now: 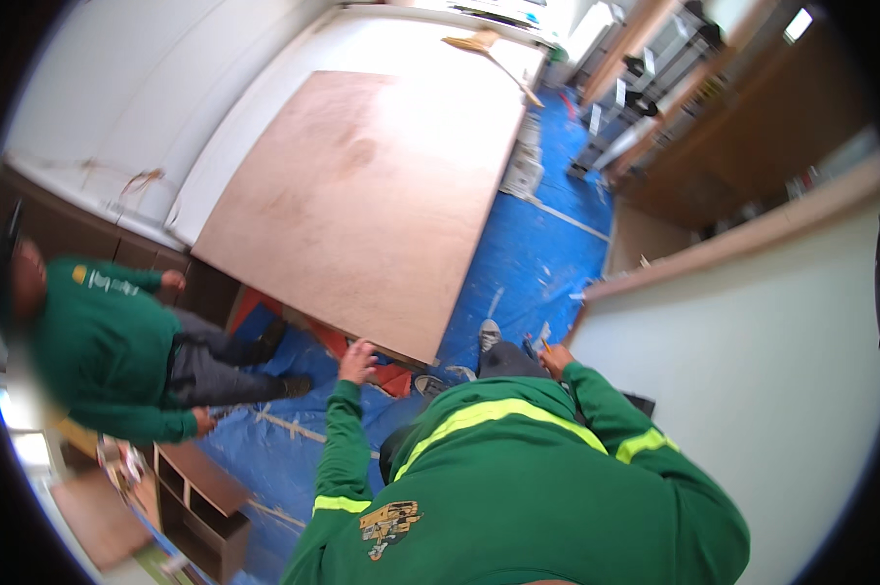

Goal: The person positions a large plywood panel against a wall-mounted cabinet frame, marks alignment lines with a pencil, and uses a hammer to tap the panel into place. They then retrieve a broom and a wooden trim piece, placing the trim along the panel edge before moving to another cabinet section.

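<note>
A large brown plywood sheet lies flat on a white surface in front of me. My left hand is at its near edge, fingers stretched out and apart, holding nothing; whether the fingertips touch the wood is hard to tell. Low beside my right leg, my right hand is closed around a thin yellow pencil. A small dark item shows just left of that hand, too blurred to name.
A co-worker in a green sweatshirt stands at the left. Blue sheeting covers the floor. A broom lies at the far end. On the right are a pale half wall and a ladder; a brown cabinet stands lower left.
</note>
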The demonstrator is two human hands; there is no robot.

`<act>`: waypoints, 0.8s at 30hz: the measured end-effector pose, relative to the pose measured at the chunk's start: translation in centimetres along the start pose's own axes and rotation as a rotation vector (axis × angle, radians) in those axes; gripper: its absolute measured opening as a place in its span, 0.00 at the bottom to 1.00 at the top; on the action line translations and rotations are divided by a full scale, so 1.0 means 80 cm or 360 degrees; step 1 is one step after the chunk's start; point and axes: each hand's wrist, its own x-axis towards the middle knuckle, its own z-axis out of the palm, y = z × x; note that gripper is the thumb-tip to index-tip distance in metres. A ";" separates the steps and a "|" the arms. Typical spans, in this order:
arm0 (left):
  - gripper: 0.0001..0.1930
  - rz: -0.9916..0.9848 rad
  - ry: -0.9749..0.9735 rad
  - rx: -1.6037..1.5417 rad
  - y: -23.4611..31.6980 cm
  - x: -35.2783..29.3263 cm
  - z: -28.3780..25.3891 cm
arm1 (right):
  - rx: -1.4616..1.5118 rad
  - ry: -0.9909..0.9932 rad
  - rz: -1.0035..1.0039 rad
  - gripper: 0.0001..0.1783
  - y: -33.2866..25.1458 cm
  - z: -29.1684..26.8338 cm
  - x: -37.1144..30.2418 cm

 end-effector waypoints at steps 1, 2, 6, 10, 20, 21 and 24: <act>0.27 -0.0041 -0.0229 0.0019 -0.003 0.010 0.050 | -0.0388 0.0083 -0.0184 0.16 0.066 -0.012 0.018; 0.24 -0.0075 -0.0381 0.0059 -0.038 0.017 0.038 | -0.0759 0.0232 -0.0911 0.14 0.074 -0.003 0.036; 0.38 -0.0242 -0.0353 0.0776 -0.137 -0.017 0.059 | -0.0948 0.0590 -0.1204 0.14 0.185 0.006 0.093; 0.50 -0.0850 0.0562 0.0182 -0.184 -0.134 0.081 | 0.0187 -0.0058 0.0232 0.14 0.136 -0.064 0.063; 0.34 0.0586 0.2273 -0.0662 0.038 -0.462 -0.119 | -0.0012 -0.0132 0.0216 0.16 0.004 -0.385 0.294; 0.34 0.0604 0.2166 -0.0599 0.075 -0.541 -0.116 | -0.0030 -0.0188 0.0154 0.16 -0.027 -0.403 0.331; 0.24 0.0610 0.2462 -0.0448 0.240 -0.629 -0.086 | 0.0152 -0.0294 0.0094 0.21 -0.129 -0.455 0.414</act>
